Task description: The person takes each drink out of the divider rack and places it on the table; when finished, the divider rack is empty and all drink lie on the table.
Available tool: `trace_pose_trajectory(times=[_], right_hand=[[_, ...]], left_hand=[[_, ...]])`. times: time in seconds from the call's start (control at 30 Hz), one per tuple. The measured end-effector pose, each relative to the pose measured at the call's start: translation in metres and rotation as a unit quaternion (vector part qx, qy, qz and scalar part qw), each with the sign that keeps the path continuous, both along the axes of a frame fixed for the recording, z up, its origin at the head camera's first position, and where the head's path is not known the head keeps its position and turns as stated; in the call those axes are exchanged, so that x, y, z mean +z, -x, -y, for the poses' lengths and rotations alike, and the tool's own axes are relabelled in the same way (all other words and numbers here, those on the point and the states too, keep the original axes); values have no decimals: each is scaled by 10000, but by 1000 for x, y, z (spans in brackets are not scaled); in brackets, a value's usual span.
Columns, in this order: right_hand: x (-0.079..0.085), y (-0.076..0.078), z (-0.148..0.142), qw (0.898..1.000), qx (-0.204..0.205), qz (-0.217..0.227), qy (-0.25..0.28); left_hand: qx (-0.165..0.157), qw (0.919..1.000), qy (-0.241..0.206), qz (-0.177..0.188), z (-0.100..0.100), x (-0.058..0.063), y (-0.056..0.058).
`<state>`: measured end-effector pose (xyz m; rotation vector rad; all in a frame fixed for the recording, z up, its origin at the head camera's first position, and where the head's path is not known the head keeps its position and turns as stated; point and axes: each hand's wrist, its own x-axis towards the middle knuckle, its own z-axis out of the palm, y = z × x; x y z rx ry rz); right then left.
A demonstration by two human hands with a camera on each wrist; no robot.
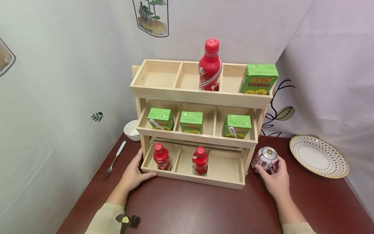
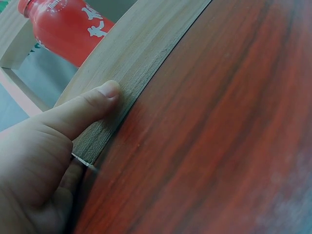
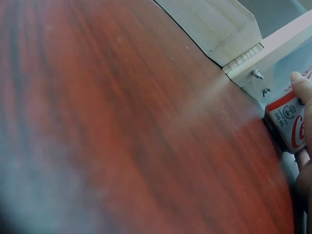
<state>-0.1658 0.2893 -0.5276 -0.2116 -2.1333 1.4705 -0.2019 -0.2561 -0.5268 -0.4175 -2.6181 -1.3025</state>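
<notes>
My left hand point(image 1: 133, 175) grips the lower left corner of a three-tier wooden shelf point(image 1: 201, 99). In the left wrist view its thumb lies along the front board, with the other fingers round the side and partly hidden. At the shelf's lower right side, my right hand point(image 1: 277, 179) holds a silver soda can point(image 1: 264, 158) with red lettering, upright, thumb on the near side. Two red bottles point(image 1: 161, 157) stand in the left and middle compartments of the bottom tier. Three green drink cartons point(image 1: 191, 122) fill the middle tier. Up top are a red bottle point(image 1: 210, 70) and a green carton point(image 1: 259, 79).
A patterned oval plate point(image 1: 318, 156) lies at the right of the dark red table point(image 1: 201, 208). On the left are a white bowl point(image 1: 132, 130) and a fork point(image 1: 114, 159) with a pale handle. Cloth-covered walls rise close behind and on both sides.
</notes>
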Motion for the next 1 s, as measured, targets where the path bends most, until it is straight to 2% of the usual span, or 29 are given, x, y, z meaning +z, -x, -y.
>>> trace_pose_trajectory(times=[0.3,0.5,0.67,1.0], right_hand=[[-2,16,1,9974,-378,221,-572],[4,32,5,9977,-269,221,-588],[7,44,7,9978,-118,352,-557],[11,69,11,9935,-281,794,-766]], left_hand=[[27,9999,-46,122,-3,-3,-3],[60,10000,-62,12,-1,0,0],[135,9999,6,106,0,0,1],[54,9999,-67,84,-1,2,0]])
